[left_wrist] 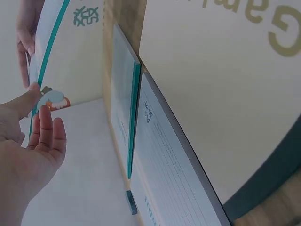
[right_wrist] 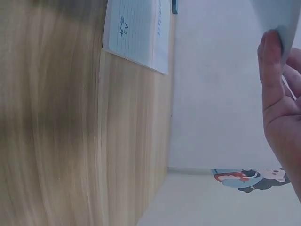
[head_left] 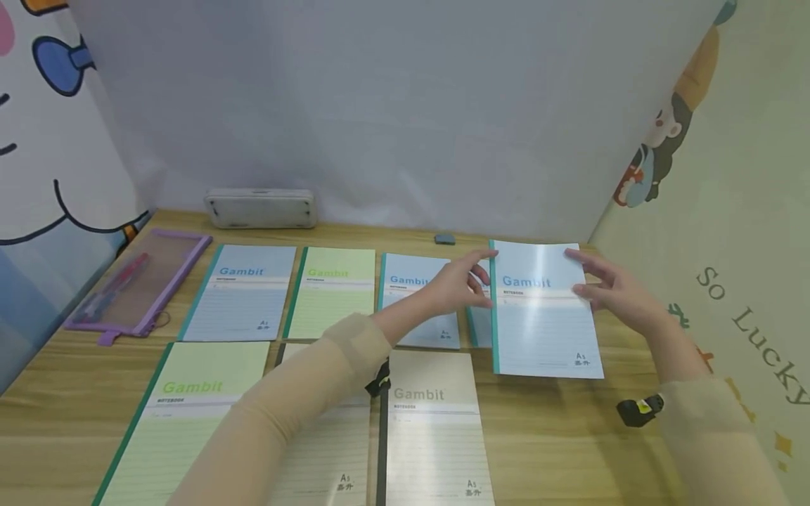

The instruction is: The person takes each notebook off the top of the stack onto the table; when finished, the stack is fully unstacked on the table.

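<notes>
Both hands hold a blue Gambit notebook point(head_left: 544, 316) with a teal spine, raised above the table with its cover facing me. My left hand point(head_left: 457, 284) pinches its spine side near the upper corner. In the left wrist view, the thumb of the left hand point(left_wrist: 33, 146) meets the teal spine while the other fingers curve loosely beside it. Along the opposite edge, my right hand point(head_left: 616, 292) grips the notebook between thumb and fingers, as the right hand point(right_wrist: 282, 94) also shows close up. Another blue notebook point(head_left: 479, 327) lies partly hidden behind the raised one.
Flat on the wooden table point(head_left: 550, 450) lie more blue notebooks point(head_left: 237, 299), green notebooks point(head_left: 332, 295) and grey-white notebooks point(head_left: 433, 436) in two rows. A purple-edged mesh pouch point(head_left: 171, 281) with pens is at left. A pale case point(head_left: 261, 209) and a small dark eraser-like block point(head_left: 445, 239) sit at the back.
</notes>
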`<action>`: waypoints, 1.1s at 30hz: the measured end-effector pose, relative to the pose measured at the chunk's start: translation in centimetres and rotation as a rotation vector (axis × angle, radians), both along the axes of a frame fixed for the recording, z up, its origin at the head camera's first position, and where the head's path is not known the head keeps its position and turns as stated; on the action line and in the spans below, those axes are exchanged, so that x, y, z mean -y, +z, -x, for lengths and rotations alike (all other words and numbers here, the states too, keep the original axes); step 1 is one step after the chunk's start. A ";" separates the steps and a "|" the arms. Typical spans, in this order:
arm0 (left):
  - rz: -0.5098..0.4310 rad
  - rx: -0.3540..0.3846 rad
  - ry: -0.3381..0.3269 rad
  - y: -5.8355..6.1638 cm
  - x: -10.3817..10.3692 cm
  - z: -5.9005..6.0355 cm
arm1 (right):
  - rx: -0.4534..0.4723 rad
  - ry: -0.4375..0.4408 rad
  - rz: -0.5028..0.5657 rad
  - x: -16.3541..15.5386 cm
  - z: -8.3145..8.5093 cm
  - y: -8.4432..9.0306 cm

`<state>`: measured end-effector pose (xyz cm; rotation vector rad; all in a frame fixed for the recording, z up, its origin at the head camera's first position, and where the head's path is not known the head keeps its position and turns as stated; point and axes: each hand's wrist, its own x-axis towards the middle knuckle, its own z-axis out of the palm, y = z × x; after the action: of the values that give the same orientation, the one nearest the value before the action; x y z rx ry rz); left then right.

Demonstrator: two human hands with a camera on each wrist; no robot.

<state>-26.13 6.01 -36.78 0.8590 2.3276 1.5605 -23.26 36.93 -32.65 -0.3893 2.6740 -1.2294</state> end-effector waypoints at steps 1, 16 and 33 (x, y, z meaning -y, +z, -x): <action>0.010 -0.015 -0.008 0.0 0.0 -0.1 | -0.007 0.007 0.006 0.0 -0.3 0.1; 0.159 -0.184 -0.062 0.0 0.4 -1.5 | 0.009 0.048 0.032 -0.4 -4.3 -0.5; 0.442 -0.248 -0.348 -3.1 1.5 -3.0 | 0.146 0.100 0.099 -1.9 -7.9 -5.3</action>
<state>-23.13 4.50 -39.92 1.3007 2.3765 0.7993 -15.37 38.78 -37.99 -0.4237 2.4482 -1.3107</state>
